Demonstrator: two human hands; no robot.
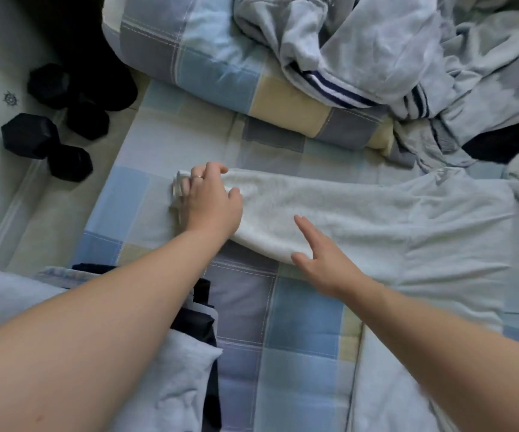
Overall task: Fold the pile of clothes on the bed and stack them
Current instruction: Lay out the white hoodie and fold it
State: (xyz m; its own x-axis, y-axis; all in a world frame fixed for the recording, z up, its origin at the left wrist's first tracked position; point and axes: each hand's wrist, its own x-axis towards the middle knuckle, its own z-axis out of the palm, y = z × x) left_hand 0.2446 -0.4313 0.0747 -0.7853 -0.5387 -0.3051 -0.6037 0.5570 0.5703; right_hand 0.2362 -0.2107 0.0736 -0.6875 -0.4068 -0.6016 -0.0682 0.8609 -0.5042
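A pale sweatshirt [423, 232] lies spread on the checked bed cover, its fleecy sleeve [298, 201] stretched out to the left. My left hand [211, 201] grips the cuff end of that sleeve, fingers curled round it. My right hand [320, 251] lies flat with straight fingers on the sleeve's lower edge. A heap of unfolded clothes [407, 57], grey with navy stripes, sits at the back right. A stack of folded garments [189, 353], pale and dark, lies at the lower left under my left forearm.
A rolled checked quilt [220, 73] lies across the back of the bed. Black hexagonal dumbbells [52, 132] stand on the floor beside the bed's left edge. Bare checked cover [298, 353] shows between my forearms.
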